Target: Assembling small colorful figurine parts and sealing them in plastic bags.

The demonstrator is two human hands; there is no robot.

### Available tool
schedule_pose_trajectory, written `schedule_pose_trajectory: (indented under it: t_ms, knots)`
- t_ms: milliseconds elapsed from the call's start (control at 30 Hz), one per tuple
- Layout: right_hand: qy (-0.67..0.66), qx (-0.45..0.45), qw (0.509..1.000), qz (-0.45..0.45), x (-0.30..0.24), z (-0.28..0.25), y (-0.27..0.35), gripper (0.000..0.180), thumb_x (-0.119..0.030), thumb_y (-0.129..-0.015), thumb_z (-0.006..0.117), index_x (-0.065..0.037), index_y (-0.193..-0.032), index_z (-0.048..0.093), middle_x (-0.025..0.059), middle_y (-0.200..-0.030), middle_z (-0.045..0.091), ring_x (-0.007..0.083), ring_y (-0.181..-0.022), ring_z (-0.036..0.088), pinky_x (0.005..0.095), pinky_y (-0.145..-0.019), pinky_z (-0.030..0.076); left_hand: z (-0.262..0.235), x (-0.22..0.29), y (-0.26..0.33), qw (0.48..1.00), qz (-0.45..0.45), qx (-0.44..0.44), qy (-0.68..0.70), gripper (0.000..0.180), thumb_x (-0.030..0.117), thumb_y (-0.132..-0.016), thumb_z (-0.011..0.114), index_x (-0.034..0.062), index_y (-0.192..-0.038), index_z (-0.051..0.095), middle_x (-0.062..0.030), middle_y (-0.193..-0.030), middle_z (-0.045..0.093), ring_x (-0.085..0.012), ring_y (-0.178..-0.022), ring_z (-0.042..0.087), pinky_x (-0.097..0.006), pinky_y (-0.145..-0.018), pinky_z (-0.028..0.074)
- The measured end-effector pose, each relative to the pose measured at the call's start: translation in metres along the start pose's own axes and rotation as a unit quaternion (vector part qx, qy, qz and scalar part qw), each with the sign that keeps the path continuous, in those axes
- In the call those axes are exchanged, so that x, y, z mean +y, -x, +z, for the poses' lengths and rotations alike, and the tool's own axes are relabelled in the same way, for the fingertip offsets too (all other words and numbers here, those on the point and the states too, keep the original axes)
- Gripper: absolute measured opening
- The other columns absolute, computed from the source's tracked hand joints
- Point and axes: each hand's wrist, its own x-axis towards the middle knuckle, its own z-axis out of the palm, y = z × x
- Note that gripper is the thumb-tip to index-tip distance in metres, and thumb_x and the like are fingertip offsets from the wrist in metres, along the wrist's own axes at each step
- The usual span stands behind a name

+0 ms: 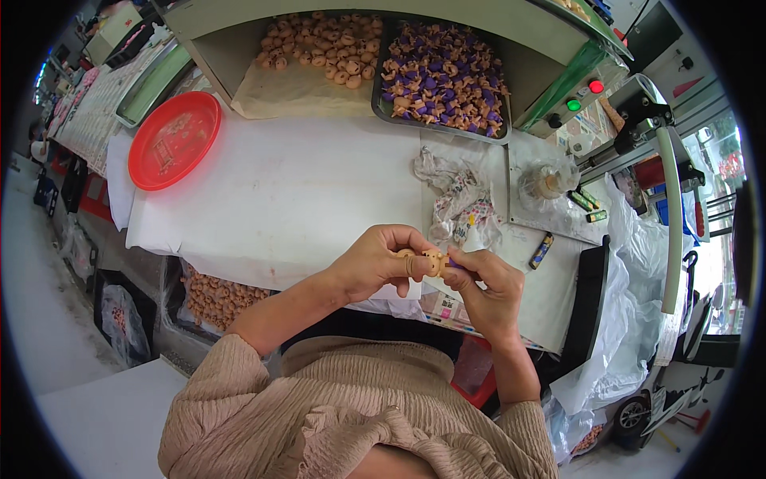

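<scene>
- Hands meet above the near edge of the table (279, 191): the left hand (375, 259) curls closed around a small tan figure head (431, 260), and the right hand (483, 291) pinches a tiny purple piece (452, 261) against its side.
- Piece and head touch; whether it is fully seated cannot be told.
- Tray of plain tan heads (323, 48) sits on the far shelf, beside a tray of heads with purple pieces (443, 76).
- Judging by both full trays, the work seems midway, with many plain heads left.
- Red round plate (174, 140) lies well apart at left; a crumpled cloth (459, 199) rests just beyond the hands.
</scene>
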Motion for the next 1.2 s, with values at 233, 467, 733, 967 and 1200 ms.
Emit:
schedule_pose_trajectory:
  t_ms: [233,467,733,967,1200]
  knots:
    - [0.011,-0.019,1.0,-0.006,0.0,-0.036,-0.01,0.032,0.002,-0.072,0.074,-0.003,-0.103,0.069,0.0084,-0.084,0.07,0.0135,-0.07,0.065,0.025,-0.064,0.05,0.015,0.013,-0.006,0.999,-0.027,-0.023,0.01,0.023,0.014,-0.085,0.068,0.0022,-0.102,0.058,-0.007,-0.091,0.063,-0.0094,-0.074,0.06,-0.019,-0.048,0.049]
    - [0.434,0.445,0.727,-0.293,-0.021,-0.189,-0.094,0.017,-0.005,-0.091,0.057,0.0,-0.103,0.068,0.0101,-0.105,0.069,0.0204,-0.097,0.065,0.0303,-0.086,0.051,0.02,0.014,-0.007,0.999,0.007,0.027,0.036,0.016,0.011,-0.089,0.063,0.0091,-0.101,0.054,-0.0096,-0.097,0.063,-0.0096,-0.077,0.059,-0.017,-0.045,0.043]
    - [0.318,0.368,0.841,-0.235,-0.065,-0.282,-0.174,0.02,-0.013,-0.087,0.062,-0.005,-0.104,0.068,0.007,-0.101,0.066,0.017,-0.092,0.061,0.0282,-0.081,0.048,0.053,0.009,-0.011,0.999,-0.033,-0.015,0.018,0.017,0.011,-0.088,0.063,0.01,-0.102,0.053,-0.0111,-0.098,0.063,-0.0094,-0.075,0.059,-0.017,-0.044,0.041]
    - [0.385,0.42,0.777,-0.267,-0.02,-0.249,-0.119,0.012,-0.011,-0.083,0.068,-0.002,-0.092,0.071,0.0106,-0.09,0.068,0.0197,-0.083,0.064,0.0307,-0.076,0.049,0.051,0.012,-0.002,0.999,-0.028,0.02,0.007,0.028,0.01,-0.088,0.062,0.0059,-0.115,0.055,-0.0117,-0.097,0.064,-0.0089,-0.074,0.058,-0.017,-0.045,0.042]
    - [0.355,0.241,0.899,0.09,0.099,-0.181,-0.034,0.034,-0.025,-0.08,0.071,-0.003,-0.106,0.067,0.0153,-0.095,0.068,0.0344,-0.098,0.06,0.0388,-0.092,0.044,0.048,0.01,-0.009,0.999,-0.007,0.038,0.007,0.026,0.011,-0.088,0.064,0.0069,-0.112,0.057,-0.0111,-0.097,0.064,-0.0089,-0.074,0.058,-0.017,-0.045,0.043]
